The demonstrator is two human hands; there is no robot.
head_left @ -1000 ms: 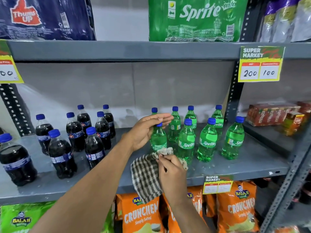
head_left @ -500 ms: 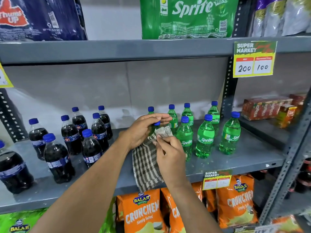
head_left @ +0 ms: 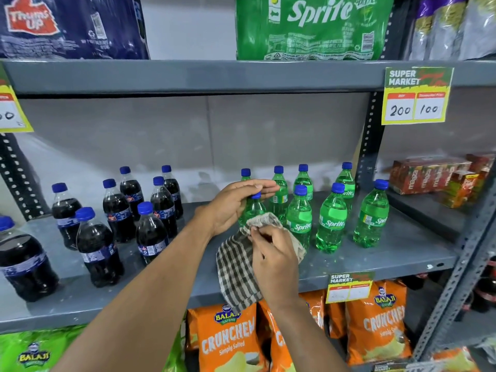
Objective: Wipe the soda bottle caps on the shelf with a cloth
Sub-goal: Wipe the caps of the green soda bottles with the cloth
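Several green Sprite bottles with blue caps stand on the grey middle shelf. My left hand cups the neck of the front-left Sprite bottle, fingers stretched out flat just above its blue cap. My right hand pinches a brown-and-white checked cloth in front of that bottle's body. The cloth's bunched top edge sits below the cap and the rest hangs past the shelf's front edge.
Several dark cola bottles with blue caps fill the shelf's left half. Orange chip bags sit below, Sprite and Thums Up packs above. A price tag hangs top right, by the upright post. Red juice cartons stand beyond it.
My right hand lifted the cloth from low on the bottle up close to its cap, then dropped it slightly to the bottle's shoulder. My left hand stayed on the same bottle.
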